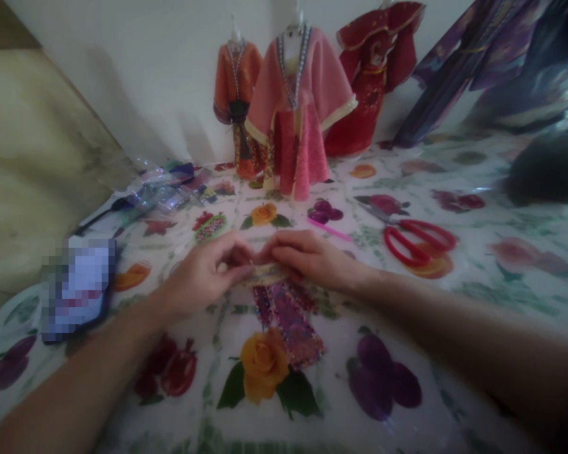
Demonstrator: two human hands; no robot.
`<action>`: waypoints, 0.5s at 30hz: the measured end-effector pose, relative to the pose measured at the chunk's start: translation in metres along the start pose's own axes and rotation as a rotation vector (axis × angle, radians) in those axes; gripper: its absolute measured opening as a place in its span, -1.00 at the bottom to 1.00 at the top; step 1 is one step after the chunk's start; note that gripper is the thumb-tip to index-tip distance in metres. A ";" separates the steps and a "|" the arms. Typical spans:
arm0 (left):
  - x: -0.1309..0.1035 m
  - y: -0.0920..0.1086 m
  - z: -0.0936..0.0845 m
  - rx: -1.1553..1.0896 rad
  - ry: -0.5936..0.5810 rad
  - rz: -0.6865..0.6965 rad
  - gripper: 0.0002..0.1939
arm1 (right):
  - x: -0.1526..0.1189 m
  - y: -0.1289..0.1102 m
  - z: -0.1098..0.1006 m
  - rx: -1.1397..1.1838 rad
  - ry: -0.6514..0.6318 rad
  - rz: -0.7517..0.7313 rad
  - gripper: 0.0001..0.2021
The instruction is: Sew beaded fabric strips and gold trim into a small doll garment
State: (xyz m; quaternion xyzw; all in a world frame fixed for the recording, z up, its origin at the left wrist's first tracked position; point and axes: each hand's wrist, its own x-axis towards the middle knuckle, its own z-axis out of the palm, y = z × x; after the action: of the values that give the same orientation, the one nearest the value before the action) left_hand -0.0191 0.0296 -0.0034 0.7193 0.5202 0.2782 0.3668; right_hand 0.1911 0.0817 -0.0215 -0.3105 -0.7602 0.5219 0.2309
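Observation:
Near the middle of the table, both my hands hold a small doll-sized garment piece (299,334). It has a pale band on top, and purple-pink strips with beaded or sequined edges hang below it. My left hand (215,270) pinches the band's left side between thumb and fingers. Close beside it, my right hand (310,257) has its fingers curled over the band's right part, with the fingertips nearly meeting the left ones. What lies right between the fingertips is too blurred to make out.
Red-handled scissors (419,243) and a pink stick (330,229) lie to the right. Left are a green-rimmed dish of beads (211,227), a phone (82,287) and plastic packets (165,186). Miniature robes (307,82) stand along the wall. A dark rounded object (549,164) sits far right.

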 end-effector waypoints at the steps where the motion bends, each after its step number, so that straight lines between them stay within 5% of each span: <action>1: 0.000 0.000 -0.003 0.017 -0.003 -0.012 -0.90 | 0.000 0.000 0.000 -0.004 -0.005 0.008 -0.79; 15: 0.005 -0.008 -0.014 0.183 -0.058 0.014 -0.82 | 0.003 0.002 0.001 -0.010 -0.065 -0.004 -0.88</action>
State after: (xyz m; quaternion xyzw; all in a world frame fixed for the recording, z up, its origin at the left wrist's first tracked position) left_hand -0.0328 0.0390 -0.0015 0.7611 0.5278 0.2112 0.3124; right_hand 0.1891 0.0834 -0.0234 -0.2930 -0.7705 0.5276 0.2055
